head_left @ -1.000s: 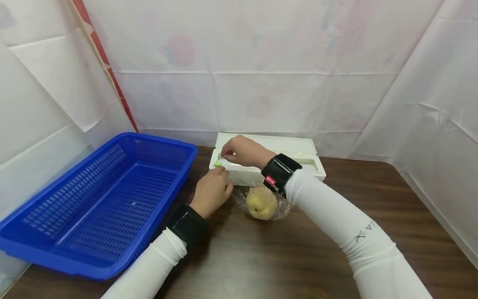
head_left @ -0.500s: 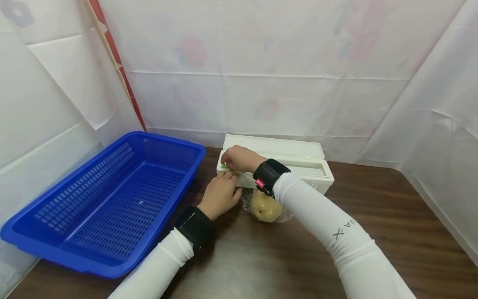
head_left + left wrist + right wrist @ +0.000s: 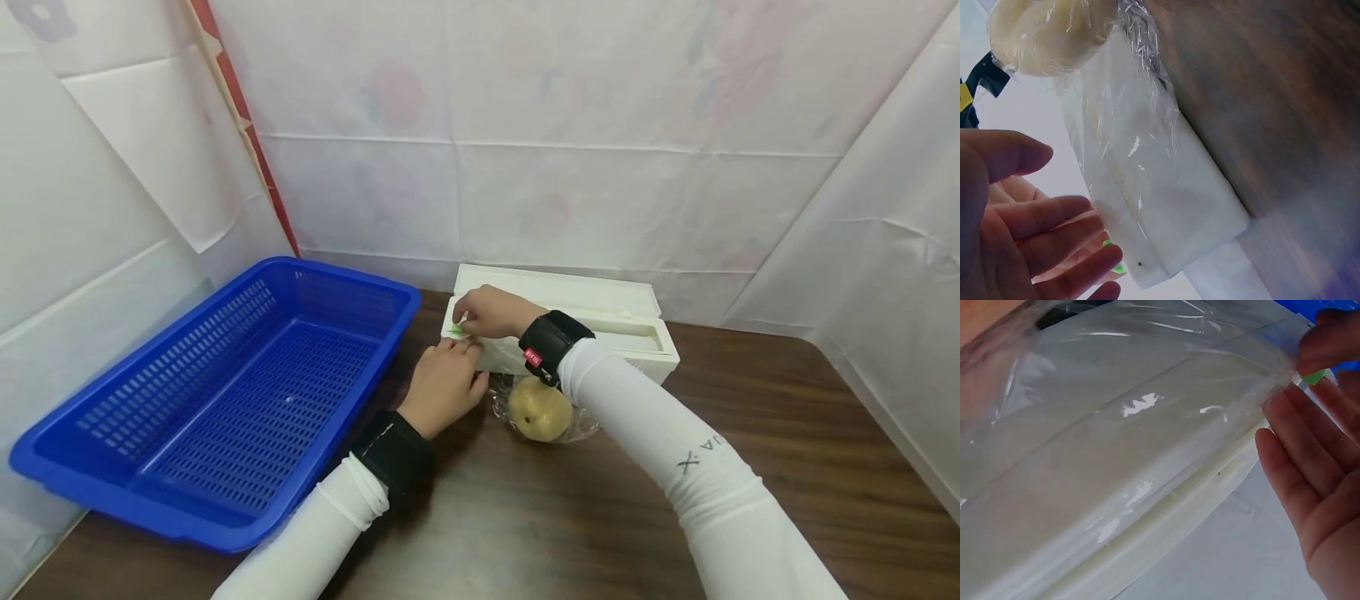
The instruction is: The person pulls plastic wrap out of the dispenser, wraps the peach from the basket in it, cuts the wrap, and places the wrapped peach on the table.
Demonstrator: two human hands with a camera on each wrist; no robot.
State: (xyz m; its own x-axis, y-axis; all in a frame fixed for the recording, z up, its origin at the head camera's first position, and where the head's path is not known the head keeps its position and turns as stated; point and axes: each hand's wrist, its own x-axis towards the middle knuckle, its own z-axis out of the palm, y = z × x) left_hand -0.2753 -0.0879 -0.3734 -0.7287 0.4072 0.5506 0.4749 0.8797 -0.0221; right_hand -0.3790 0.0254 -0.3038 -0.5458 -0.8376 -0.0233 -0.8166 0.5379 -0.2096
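Plastic film (image 3: pixel 1141 405) drapes down the white box (image 3: pixel 662 357) toward the pear (image 3: pixel 540 410). The right hand (image 3: pixel 497 312) pinches the green slider (image 3: pixel 457 331); the left hand (image 3: pixel 442 383), fingers loosely extended near it, grips nothing. Slack film could bunch if the slider drags unevenly.

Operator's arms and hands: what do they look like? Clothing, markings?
Left hand and right hand: bare, no gloves. Left sleeve and right sleeve: white, long; the right bears dark lettering. Left wristband and right wristband: black; the right has a red tag with pale lettering.
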